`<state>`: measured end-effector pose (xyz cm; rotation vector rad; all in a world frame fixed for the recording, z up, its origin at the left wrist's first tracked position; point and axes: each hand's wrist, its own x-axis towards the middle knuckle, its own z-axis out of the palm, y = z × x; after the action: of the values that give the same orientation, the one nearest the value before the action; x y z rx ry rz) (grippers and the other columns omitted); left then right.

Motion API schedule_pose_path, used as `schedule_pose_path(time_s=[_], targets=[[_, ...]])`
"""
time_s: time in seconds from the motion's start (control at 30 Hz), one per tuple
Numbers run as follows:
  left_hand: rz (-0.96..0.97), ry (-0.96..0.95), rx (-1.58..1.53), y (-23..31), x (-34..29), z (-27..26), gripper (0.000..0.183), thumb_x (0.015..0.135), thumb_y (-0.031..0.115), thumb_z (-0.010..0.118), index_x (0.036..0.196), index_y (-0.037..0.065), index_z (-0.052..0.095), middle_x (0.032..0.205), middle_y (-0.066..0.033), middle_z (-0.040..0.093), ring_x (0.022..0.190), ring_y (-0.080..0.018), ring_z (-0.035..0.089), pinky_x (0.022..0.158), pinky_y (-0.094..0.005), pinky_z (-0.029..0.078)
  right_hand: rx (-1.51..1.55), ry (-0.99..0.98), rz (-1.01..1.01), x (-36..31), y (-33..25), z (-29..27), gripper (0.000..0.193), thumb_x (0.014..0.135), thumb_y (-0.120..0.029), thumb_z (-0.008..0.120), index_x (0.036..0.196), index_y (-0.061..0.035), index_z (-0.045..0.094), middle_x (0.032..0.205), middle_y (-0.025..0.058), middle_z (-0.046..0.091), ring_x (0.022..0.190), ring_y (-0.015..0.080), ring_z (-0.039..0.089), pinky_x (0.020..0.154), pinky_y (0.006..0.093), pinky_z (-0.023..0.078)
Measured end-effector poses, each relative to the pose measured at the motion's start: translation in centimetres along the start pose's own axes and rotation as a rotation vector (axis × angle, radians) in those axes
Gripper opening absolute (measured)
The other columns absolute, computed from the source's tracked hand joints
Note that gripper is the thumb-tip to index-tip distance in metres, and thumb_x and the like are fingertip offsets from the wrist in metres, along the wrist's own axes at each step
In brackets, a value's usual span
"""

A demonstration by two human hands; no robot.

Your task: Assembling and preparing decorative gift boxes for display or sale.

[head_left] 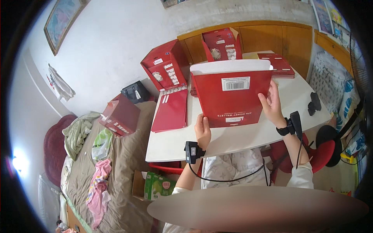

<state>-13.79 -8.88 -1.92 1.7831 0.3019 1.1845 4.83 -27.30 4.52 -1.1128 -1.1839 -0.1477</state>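
Note:
Between my two hands, above the white table [171, 149], is a red cardboard display box [233, 101] with a white inner edge along its top. A white barcode label is on its upper face, and its printing is upside down. My left hand [203, 131] grips the lower left corner, and my right hand [272, 105] holds the right side with the thumb on the front face. Some fingers of both hands are hidden behind the box. Flat red cardboard sheets [169, 112] lie to the left of it on the table.
Two assembled red boxes [165, 66] [221, 44] stand at the table's back. More flat red pieces [278, 65] lie at the back right, with a black object [314, 104] near the right edge. Left of the table, a bed [128, 171] carries another red box [122, 115] and a black bag [136, 92].

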Motion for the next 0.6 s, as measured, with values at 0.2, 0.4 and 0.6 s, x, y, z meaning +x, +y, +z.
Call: schedule_pose_path(time_s=[0.2,0.4,0.6], targets=[[0.065,0.013,-0.210,2.5,1.1,0.6,0.029,0.093,0.008,0.043,0.119,-0.003,0.039,0.099,-0.0142,0.059,0.090,-0.0155,0.054,0.082,-0.0275,0.041,-0.063,-0.027,-0.022,-0.1,-0.7,0.0,0.061,0.088,-0.003,0.049,0.139,-0.0014,0.015,0.130,0.0174,0.041,0.112,0.0216,0.049,0.092,0.0327,0.041],[0.325,0.177,-0.065,6.0,4.4,0.4,0.044,0.087,0.001,0.053,0.125,0.004,0.032,0.107,-0.0092,0.052,0.097,-0.0141,0.051,0.083,-0.0261,0.041,-0.172,-0.007,-0.099,1.0,-2.0,-0.5,0.063,0.085,-0.003,0.053,0.139,-0.0022,0.021,0.129,0.0166,0.044,0.107,0.0201,0.052,0.087,0.0314,0.044],[0.322,0.255,-0.058,8.4,5.3,1.0,0.042,0.083,-0.005,0.056,0.121,0.006,0.041,0.100,-0.0034,0.048,0.091,-0.0107,0.050,0.077,-0.0215,0.044,-0.251,0.132,-0.172,2.4,-2.2,-0.9,0.045,0.085,-0.004,0.056,0.127,-0.0014,0.041,0.111,0.0102,0.054,0.094,0.0150,0.055,0.081,0.0280,0.044]])
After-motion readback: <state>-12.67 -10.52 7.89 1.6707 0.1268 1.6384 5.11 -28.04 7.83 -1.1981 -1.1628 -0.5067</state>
